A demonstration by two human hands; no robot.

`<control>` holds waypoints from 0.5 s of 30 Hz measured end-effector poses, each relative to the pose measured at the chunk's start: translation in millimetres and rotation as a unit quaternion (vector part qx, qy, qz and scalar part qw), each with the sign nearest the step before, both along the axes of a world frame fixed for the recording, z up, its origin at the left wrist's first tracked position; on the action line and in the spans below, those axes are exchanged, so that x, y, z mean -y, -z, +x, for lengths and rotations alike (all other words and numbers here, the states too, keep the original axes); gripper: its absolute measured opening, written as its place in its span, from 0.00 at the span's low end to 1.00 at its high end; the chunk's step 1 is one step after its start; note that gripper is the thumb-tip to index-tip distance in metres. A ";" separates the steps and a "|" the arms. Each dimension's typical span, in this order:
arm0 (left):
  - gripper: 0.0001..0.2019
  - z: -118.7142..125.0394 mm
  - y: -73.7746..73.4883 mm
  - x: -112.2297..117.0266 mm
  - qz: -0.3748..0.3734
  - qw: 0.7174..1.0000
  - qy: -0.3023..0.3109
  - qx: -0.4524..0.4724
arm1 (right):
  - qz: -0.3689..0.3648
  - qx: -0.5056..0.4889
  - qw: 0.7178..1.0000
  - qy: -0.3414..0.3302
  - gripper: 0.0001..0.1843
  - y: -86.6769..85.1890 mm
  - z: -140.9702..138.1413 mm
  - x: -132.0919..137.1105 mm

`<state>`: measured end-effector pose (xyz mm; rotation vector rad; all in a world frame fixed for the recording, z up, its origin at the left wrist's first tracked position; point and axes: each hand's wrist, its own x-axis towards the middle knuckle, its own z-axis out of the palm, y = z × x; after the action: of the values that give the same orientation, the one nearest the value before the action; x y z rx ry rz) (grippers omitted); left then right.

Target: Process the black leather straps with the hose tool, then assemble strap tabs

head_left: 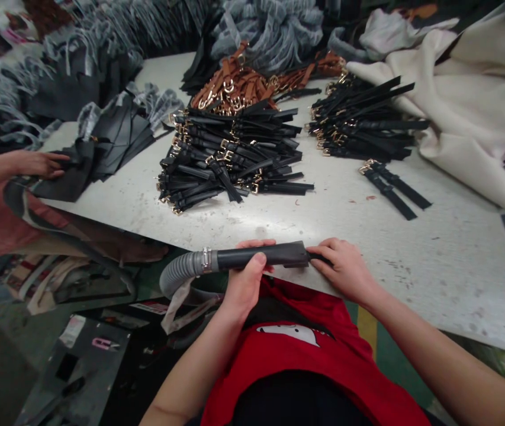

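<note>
Pale worktable, black buckled straps beyond; hose nozzle at the near edge.
My left hand grips the nozzle; my right hand pinches a black strip at its mouth.

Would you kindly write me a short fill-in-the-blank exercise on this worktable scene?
1. The person's left hand grips a nozzle coloured ____.
2. The ribbed hose joined to it is ____ in colour.
3. Beyond the larger pile of black buckled straps lie other buckled straps coloured ____.
4. Cream fabric lies on the tabletop toward the picture's ____ edge.

Missing words: black; grey; brown; right.
</note>
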<state>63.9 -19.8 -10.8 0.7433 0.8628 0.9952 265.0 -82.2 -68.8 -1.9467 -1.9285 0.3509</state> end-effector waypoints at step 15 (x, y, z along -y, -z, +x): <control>0.13 17.3 -17.6 -5.6 0.063 0.992 0.063 -0.094 | 0.007 -0.026 0.999 0.018 0.14 1.5 1.8 1.3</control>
<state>81.2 -14.2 6.8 0.9995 0.9101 0.8812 266.7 -83.5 -70.2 -1.9400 -1.8567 0.3728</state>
